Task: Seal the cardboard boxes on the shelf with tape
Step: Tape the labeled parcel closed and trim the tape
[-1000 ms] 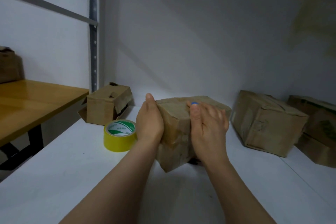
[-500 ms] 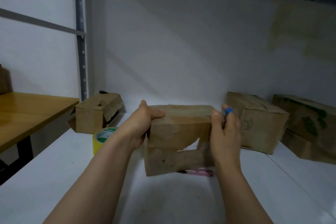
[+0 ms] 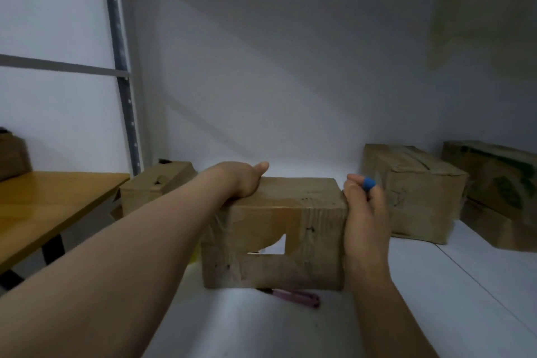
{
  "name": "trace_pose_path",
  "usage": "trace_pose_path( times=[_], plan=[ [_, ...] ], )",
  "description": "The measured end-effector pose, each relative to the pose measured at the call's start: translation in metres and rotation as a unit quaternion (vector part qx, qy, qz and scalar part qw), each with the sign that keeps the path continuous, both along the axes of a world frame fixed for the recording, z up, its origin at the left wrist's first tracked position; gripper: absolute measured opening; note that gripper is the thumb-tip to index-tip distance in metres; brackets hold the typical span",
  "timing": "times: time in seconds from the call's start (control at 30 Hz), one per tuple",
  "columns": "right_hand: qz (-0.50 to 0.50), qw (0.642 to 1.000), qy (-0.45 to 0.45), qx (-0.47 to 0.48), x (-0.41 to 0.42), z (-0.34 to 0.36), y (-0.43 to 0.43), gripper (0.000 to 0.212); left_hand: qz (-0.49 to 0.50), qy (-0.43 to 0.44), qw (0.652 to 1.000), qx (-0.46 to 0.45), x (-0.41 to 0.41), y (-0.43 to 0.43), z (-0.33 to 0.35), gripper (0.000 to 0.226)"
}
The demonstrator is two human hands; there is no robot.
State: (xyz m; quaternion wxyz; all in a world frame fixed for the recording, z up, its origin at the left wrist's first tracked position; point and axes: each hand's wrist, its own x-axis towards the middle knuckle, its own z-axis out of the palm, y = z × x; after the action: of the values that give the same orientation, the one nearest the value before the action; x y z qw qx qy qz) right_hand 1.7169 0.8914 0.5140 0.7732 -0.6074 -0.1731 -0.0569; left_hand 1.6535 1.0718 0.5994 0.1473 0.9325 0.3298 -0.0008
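A worn cardboard box (image 3: 276,235) is at the centre of the white shelf (image 3: 290,328), its long taped face toward me. My left hand (image 3: 241,180) grips its top left edge, thumb lying on the top. My right hand (image 3: 366,218) holds the right end with curled fingers, one fingertip in a blue cover. Brown tape runs over the front face, with a notch in the flap. Only a yellow sliver of the tape roll (image 3: 194,253) shows behind my left forearm. Whether the box rests on the shelf I cannot tell.
A pink-handled tool (image 3: 293,296) lies on the shelf under the box's front edge. Another box (image 3: 157,186) stands at the back left, one (image 3: 412,192) at the right and a printed one (image 3: 494,183) at the far right. A wooden table (image 3: 43,200) stands left of the shelf post (image 3: 122,81).
The box has been turned from corner-on to long face toward me. My hands have shifted out to its two ends. The tape roll has slipped behind my left forearm.
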Motion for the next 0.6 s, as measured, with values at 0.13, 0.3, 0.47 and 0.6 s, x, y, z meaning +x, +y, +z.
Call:
trace_pose_path(
  times=[0.13, 0.3, 0.47, 0.6],
  plan=[
    [0.186, 0.969, 0.151, 0.064, 0.017, -0.01, 0.007, 0.051, -0.007, 0.008, 1.0, 0.015, 0.007, 0.008, 0.001, 0.088],
    [0.148, 0.978, 0.145, 0.008, 0.016, -0.017, 0.018, 0.065, 0.056, 0.033, 0.996, 0.068, 0.03, -0.012, 0.002, 0.118],
    [0.102, 0.984, 0.147, -0.02, 0.01, -0.017, 0.023, 0.056, 0.008, 0.026, 0.998, 0.058, 0.043, -0.056, -0.005, 0.098],
    [0.151, 0.969, 0.184, 0.061, 0.008, -0.013, 0.013, 0.035, -0.047, 0.005, 0.997, 0.058, 0.043, -0.046, -0.006, 0.096]
  ],
)
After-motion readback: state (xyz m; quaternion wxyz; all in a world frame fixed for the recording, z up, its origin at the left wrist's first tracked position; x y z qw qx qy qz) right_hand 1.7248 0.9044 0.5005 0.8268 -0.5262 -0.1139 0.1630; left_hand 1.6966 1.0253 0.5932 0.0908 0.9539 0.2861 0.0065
